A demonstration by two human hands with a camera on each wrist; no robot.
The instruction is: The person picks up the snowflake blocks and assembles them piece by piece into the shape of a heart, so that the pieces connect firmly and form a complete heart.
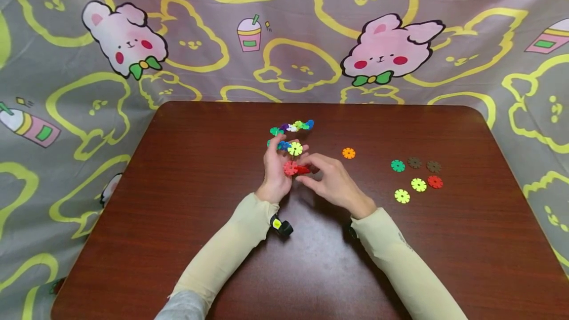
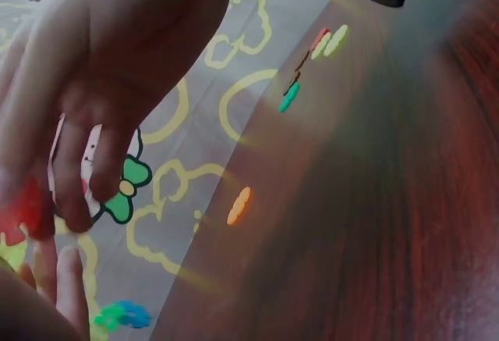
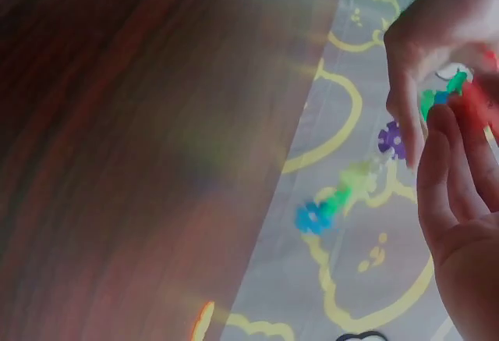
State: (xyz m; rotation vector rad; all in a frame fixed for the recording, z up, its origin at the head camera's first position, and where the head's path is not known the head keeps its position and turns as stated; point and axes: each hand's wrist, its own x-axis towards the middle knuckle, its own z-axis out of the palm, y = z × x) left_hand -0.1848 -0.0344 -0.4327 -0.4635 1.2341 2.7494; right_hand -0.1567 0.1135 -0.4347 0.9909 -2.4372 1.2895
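Note:
My left hand [image 1: 274, 174] holds a curved chain of interlocking notched plastic discs, its palm turned up and inward. The chain runs from a blue disc [image 1: 309, 124] at the far end through green, yellow, white and purple ones, then bends back to a yellow disc [image 1: 295, 149]. At the near end, a light red disc [image 1: 290, 168] lies by the left palm. Beside it, my right hand [image 1: 332, 178] pinches a darker red disc [image 1: 304, 169], seen nearly edge-on, between thumb and fingers. In the right wrist view, red pieces [image 3: 472, 107] blur at the fingertips.
A loose orange disc [image 1: 348, 153] lies on the brown table [image 1: 213, 162] just beyond the right hand. Farther right are a green disc [image 1: 397, 165], two dark brown ones [image 1: 415, 162], two yellow ones [image 1: 418, 184] and a red one [image 1: 435, 181]. A patterned curtain [image 1: 302, 28] hangs behind the table.

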